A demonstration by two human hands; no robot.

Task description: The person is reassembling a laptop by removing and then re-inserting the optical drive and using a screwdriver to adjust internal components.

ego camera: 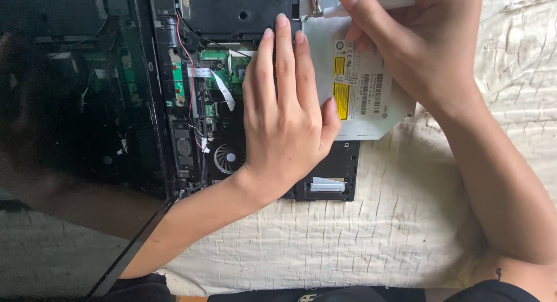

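Observation:
An opened black laptop base (232, 12) lies on a cream quilted cloth, its green circuit boards (217, 61), ribbon cable (223, 90) and round fan (228, 158) exposed. My left hand (284, 116) rests flat on the base, fingers together and pointing away, its thumb against the edge of a silver optical drive (362, 87). The drive carries white and yellow labels and sticks out of the base's right side. My right hand (415, 41) is above the drive, shut on a white-handled tool (371, 3) whose tip sits at the drive's top left corner.
The laptop's dark glossy screen (69, 134) lies open flat on the left and reflects the room. The cream quilted cloth (360, 244) covers the surface below and to the right. Dark clothing (325, 295) shows along the bottom edge.

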